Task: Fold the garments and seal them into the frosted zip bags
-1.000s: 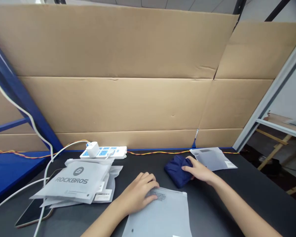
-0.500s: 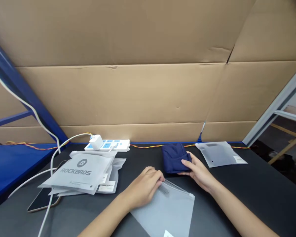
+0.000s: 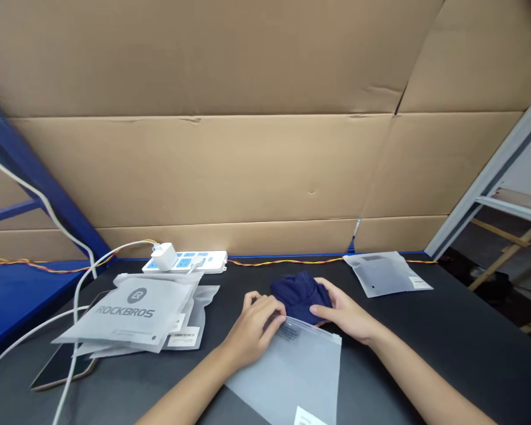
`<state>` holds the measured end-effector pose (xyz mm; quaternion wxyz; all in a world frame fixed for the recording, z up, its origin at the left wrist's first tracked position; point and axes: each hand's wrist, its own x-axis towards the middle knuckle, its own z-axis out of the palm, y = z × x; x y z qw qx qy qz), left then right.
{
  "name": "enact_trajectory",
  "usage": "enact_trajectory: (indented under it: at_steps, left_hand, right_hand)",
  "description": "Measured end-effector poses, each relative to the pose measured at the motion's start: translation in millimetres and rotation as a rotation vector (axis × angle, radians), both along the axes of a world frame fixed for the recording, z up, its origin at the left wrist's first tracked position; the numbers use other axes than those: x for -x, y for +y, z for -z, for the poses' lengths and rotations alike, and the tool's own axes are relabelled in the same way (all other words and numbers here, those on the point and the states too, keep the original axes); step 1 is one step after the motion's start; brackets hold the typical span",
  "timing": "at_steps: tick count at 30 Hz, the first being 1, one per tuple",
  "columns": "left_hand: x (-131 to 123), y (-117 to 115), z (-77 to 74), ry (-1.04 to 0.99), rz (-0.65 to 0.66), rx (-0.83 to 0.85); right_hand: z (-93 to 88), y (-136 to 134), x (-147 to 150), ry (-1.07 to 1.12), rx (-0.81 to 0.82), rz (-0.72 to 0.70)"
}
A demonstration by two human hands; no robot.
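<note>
My left hand pinches the top left corner of a frosted zip bag that lies on the black table. The bag's white slider sits at its upper right corner, and a white label shows near its lower edge. Just beyond the bag's top edge, my right hand grips a folded dark blue cloth, thumb on top and the other fingers partly hidden beneath. The cloth is outside the bag, close to its mouth and to my left fingertips.
On the left, a stack of frosted bags partly covers a phone, with white cables beside it. A power strip lies at the back. Another frosted bag is at the back right. Cardboard stands behind the table.
My right hand has brought the blue cloth nearer and left, down toward the bag's top edge, and the cloth looks more crumpled. The left hand's fingers have shifted at the bag's corner.
</note>
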<state>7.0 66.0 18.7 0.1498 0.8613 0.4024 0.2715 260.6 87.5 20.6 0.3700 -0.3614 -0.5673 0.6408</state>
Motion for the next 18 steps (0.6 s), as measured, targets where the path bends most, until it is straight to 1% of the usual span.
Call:
enact_trajectory:
  at_steps: [3,6,9,11,13,16,17,18]
  left_hand:
    - [-1.5,-1.2,-0.8,-0.007,-0.006,-0.031]
    - [-5.3,-3.7,-0.8,-0.024,0.007,-0.094]
    - [-10.5,-8.0,-0.2,-0.025,0.042,-0.179]
    - [-11.9,-10.0,0.2,-0.013,0.063,-0.227]
    - [-10.4,-9.6,0.5,0.006,0.060,-0.251]
    - [-4.6,-4.3,0.4,0.053,0.001,-0.226]
    - [-2.8,-2.1,0.2,0.070,-0.018,-0.206]
    - [-1.5,-0.1,-0.2,0.085,-0.030,-0.184]
  right_hand:
    - [-0.7,-0.3,-3.4,-0.106,-0.032,-0.073]
    - [-3.6,0.5,-8.5,-0.199,0.015,-0.175]
    - [-6.0,-1.7,-6.1,-0.233,0.047,-0.261]
    - [-5.1,-3.8,-1.7,-0.238,0.029,-0.278]
    - [-1.8,-4.6,2.2,-0.213,0.013,-0.220]
    - [4.3,-2.8,5.0,-0.157,0.028,0.018]
    - [5.7,-1.9,5.3,-0.139,0.030,0.080]
    - [6.4,-1.3,5.7,-0.130,0.017,0.110]
